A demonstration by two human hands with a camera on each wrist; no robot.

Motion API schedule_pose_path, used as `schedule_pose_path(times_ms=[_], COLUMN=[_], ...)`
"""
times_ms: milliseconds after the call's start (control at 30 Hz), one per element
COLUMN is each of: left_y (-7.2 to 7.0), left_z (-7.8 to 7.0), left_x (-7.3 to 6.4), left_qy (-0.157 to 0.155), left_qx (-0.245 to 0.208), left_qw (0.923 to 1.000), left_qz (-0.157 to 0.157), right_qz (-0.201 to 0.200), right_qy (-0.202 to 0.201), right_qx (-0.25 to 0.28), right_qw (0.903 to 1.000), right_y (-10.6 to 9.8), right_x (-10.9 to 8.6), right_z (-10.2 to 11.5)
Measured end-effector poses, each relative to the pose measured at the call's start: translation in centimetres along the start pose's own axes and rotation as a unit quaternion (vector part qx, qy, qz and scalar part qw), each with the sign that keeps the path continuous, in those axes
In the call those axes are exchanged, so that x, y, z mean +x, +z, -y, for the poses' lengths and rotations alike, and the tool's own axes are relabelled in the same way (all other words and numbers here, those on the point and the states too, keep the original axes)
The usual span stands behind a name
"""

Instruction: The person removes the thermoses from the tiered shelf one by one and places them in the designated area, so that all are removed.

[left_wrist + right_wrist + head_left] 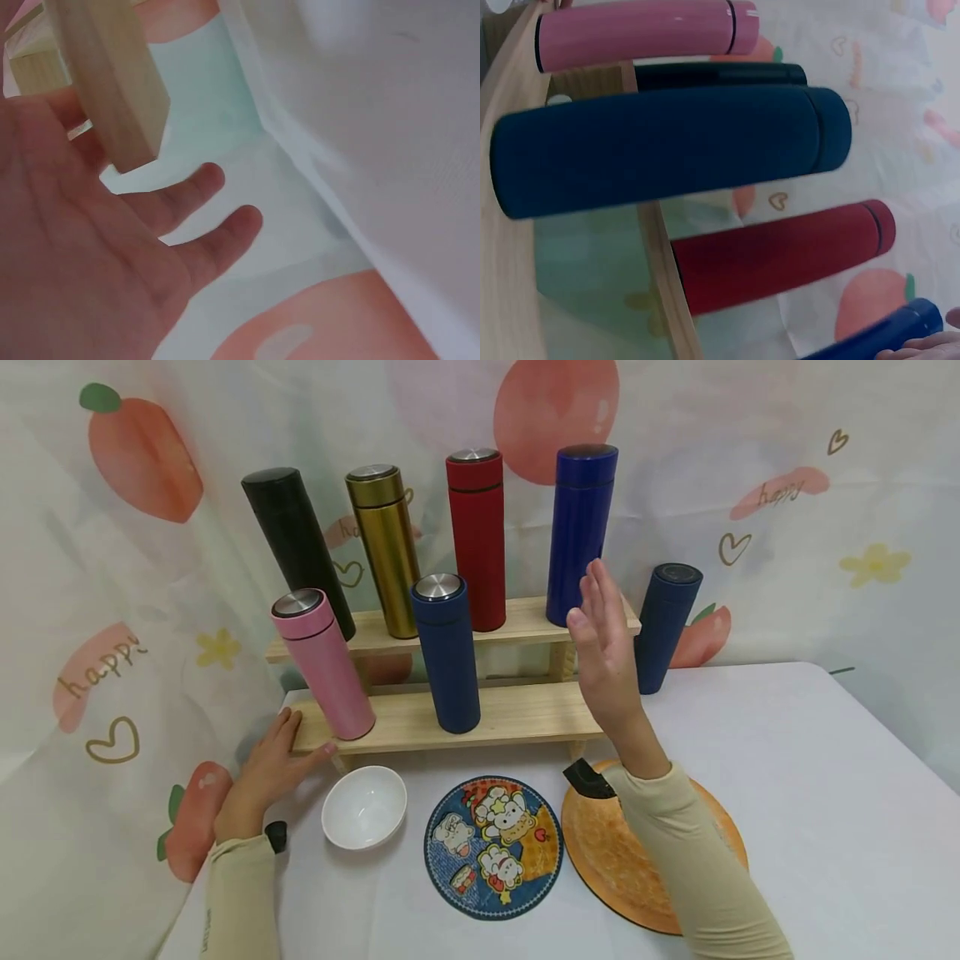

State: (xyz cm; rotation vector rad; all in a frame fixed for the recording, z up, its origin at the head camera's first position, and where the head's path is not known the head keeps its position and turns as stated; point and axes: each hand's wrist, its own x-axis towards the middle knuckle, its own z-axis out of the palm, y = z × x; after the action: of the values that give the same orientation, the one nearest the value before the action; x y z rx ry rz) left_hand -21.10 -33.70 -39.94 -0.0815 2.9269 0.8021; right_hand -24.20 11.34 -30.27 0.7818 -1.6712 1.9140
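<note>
A two-tier wooden rack [525, 714] holds several flasks. My left hand [270, 768] rests at the left end of its lower board, thumb by the front edge, fingers spread toward the back; the left wrist view shows the board end [120, 97] against its fingers. My right hand [609, 668] is raised, fingers straight, in front of a glossy blue flask [581, 535] at the upper right; contact cannot be told. Beside the left hand stands a pink flask [326, 668]. A navy flask [447, 656] stands mid-board. Above are black [296, 547], gold [386, 560] and red [477, 543] flasks.
Another dark blue flask [663, 631] stands beyond the rack's right end. In front are a white bowl [364, 810], a round cartoon mat [491, 847] and an orange-brown round mat [622, 868], partly under my right forearm. A printed cloth [787, 552] hangs behind.
</note>
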Motion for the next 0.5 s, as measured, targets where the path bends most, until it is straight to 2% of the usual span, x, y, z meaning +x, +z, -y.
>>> schedule_pose_path(times_ms=[267,500], left_y=[-0.7,-1.0], left_z=[-0.1,0.2], left_x=[-0.7,-1.1], left_qy=[0.011,0.003], left_qx=[0.040,0.038], left_qw=[0.9991,0.9993], left_qz=[0.002,0.004], right_qz=[0.021,0.055], right_qy=[0.036,0.072], right_qx=[0.002,-0.010], right_qw=[0.9991,0.9959], right_y=[1.9,3.5], right_x=[-0.3,-0.9], right_z=[-0.4,-1.4])
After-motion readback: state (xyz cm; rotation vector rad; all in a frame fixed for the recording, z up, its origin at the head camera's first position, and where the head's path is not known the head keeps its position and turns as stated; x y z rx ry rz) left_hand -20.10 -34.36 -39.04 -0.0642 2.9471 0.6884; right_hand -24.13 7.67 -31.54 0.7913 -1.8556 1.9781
